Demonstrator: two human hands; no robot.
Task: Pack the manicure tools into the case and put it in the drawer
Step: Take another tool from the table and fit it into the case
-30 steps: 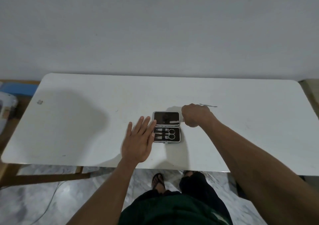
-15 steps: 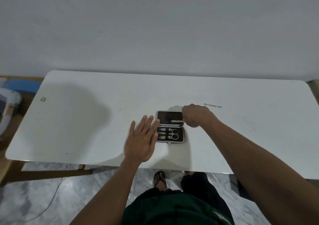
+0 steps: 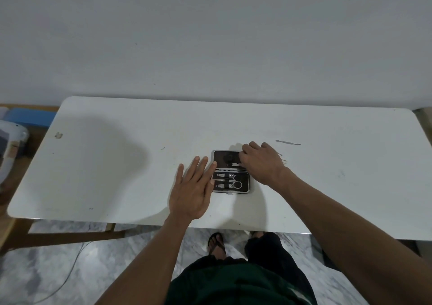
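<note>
Left hand (image 3: 190, 193) flat and loose beside the open case (image 3: 231, 171), maybe to stop sliding. Right hand (image 3: 261, 163) pinching a thin tool (image 3: 234, 164) over the far half, likely to tuck in.

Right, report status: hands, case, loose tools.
Left hand flat, steadying open case. Right hand pinching slim tool into far half. One thin tool loose on table, right of case. Nothing blocking.

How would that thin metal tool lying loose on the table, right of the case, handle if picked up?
The thin metal tool looks stiff and probably light. It lies flat against the table, so fingers may slide off; nudging one end up first seems wise. Flat, it seems unlikely to roll.
</note>
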